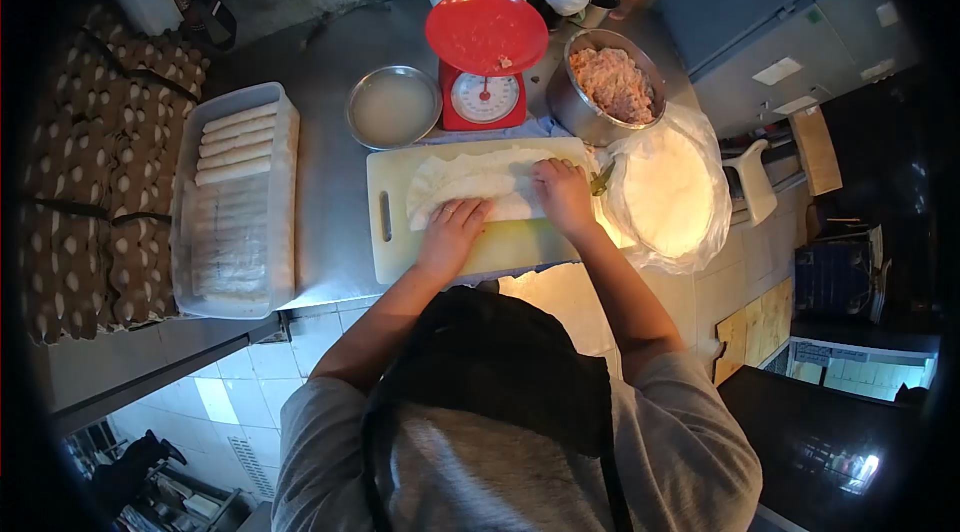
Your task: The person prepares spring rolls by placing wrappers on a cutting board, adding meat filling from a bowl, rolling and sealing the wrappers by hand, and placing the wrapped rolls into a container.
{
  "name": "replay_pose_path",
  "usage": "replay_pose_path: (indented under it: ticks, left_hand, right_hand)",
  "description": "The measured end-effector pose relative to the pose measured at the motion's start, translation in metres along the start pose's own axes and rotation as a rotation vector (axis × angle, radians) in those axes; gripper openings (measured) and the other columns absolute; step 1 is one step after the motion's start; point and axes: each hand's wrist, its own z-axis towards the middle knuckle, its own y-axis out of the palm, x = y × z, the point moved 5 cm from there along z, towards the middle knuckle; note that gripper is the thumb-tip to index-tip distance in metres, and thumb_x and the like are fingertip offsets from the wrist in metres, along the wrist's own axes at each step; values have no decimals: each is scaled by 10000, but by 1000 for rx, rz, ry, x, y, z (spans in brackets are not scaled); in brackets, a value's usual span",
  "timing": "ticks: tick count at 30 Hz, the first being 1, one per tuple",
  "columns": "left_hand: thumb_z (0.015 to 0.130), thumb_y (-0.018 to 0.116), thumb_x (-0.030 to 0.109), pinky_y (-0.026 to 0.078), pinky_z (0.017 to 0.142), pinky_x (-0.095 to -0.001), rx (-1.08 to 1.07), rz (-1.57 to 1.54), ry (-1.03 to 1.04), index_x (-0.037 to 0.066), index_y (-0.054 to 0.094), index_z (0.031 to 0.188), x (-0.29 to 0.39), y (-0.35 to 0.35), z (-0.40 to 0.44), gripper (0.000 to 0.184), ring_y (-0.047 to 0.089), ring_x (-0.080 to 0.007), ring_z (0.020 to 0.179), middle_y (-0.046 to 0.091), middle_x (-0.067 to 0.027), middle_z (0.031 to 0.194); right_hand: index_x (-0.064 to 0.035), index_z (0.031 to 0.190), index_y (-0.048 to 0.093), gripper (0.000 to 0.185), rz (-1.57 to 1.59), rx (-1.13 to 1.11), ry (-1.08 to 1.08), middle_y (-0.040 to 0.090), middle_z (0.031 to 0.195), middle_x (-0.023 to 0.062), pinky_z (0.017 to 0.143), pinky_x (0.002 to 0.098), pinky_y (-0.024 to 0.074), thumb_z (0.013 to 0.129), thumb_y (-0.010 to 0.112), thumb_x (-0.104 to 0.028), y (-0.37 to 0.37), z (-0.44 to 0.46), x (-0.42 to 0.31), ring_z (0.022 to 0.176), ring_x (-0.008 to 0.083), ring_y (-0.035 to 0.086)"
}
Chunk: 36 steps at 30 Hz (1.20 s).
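A plastic tub (284, 172) holds pale rolls (236, 149); a pale wrapper (480, 170) lies on the cutting board (398, 254); the left hand (458, 224) rests on its near edge, fingers extended; the right hand (563, 192) curls at its right end, whether pinching I cannot tell; farther right stands a pot (588, 118).

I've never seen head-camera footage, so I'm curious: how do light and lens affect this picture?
Head view: dark, rounded borders suggest a wide lens; warm light nearly washes out the wrapper stack; glare brightens the steel table beside the plastic container; the left hand and right hand show little blur.
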Motion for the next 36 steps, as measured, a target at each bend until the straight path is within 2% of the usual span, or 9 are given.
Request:
replay_pose_path:
  ticks: [2, 5, 8, 14, 17, 20, 23, 31, 36]
  left_hand:
    - [720, 710, 177, 436, 930, -396, -22, 11, 1, 113, 582, 1234, -3, 3, 5, 533, 552, -268, 1064, 603, -65, 1131]
    - [714, 715, 190, 458, 866, -386, -70, -39, -36, 110, 636, 1139, -7, -5, 7, 439, 571, -262, 979, 613, -54, 1010]
    - [715, 713, 224, 456, 840, -380, -131, -24, -83, 128, 650, 1062, -3, -2, 16, 365, 570, -231, 963, 588, -32, 939]
    - [706, 723, 217, 458, 830, -377, -169, -38, -84, 153, 663, 1044, -7, 0, 14, 349, 574, -233, 951, 583, -33, 927]
    - [708, 727, 205, 456, 853, -394, -196, -91, -87, 140, 660, 1053, -7, -7, 14, 357, 571, -250, 965, 587, -42, 950]
    - [710, 734, 205, 453, 873, -408, -125, -120, -89, 123, 654, 1053, -23, -22, 5, 362, 565, -265, 968, 592, -53, 980]
    - [724, 739, 177, 450, 892, -406, -204, -171, -143, 77, 659, 1053, -36, -34, -1, 353, 548, -309, 998, 609, -100, 1009]
    - [733, 725, 155, 464, 849, -392, -88, -150, -192, 110, 667, 1040, -33, -32, -19, 316, 558, -290, 931, 608, -72, 945]
    - [736, 719, 168, 464, 858, -389, -75, -122, -166, 130, 669, 1050, -35, -32, -19, 320, 556, -291, 938, 603, -68, 951]
  right_hand:
    - [-80, 920, 635, 200, -184, 85, -180, 603, 918, 76, 760, 435, 445, 726, 670, -117, -6, -2, -15, 912, 284, 598]
    - [-74, 954, 635, 226, 115, -91, -379, 586, 908, 78, 763, 411, 456, 735, 665, -125, 3, -14, -53, 904, 289, 591]
    - [-72, 984, 633, 250, 78, -136, -355, 582, 923, 84, 779, 400, 463, 744, 661, -135, 12, -21, -51, 904, 292, 584]
    - [-70, 1003, 631, 271, 59, -117, -328, 576, 950, 82, 801, 407, 463, 743, 665, -141, 20, -27, -51, 924, 290, 578]
    - [-72, 1001, 635, 286, 57, -170, -330, 574, 950, 83, 809, 411, 459, 726, 681, -137, 19, -23, -52, 936, 292, 573]
    - [-81, 991, 641, 293, 112, -201, -322, 573, 944, 86, 816, 416, 457, 708, 696, -134, 16, -11, -63, 952, 292, 567]
    - [-93, 987, 645, 300, 272, -246, -308, 570, 945, 82, 823, 422, 449, 697, 710, -135, 39, -2, -77, 981, 286, 557]
    - [-107, 968, 649, 260, 194, -167, -265, 574, 935, 76, 812, 413, 453, 719, 719, -138, 40, -9, -88, 973, 298, 561]
    - [-95, 940, 662, 309, 319, -206, -234, 594, 917, 80, 795, 396, 464, 655, 778, -119, 16, -16, -32, 930, 299, 578]
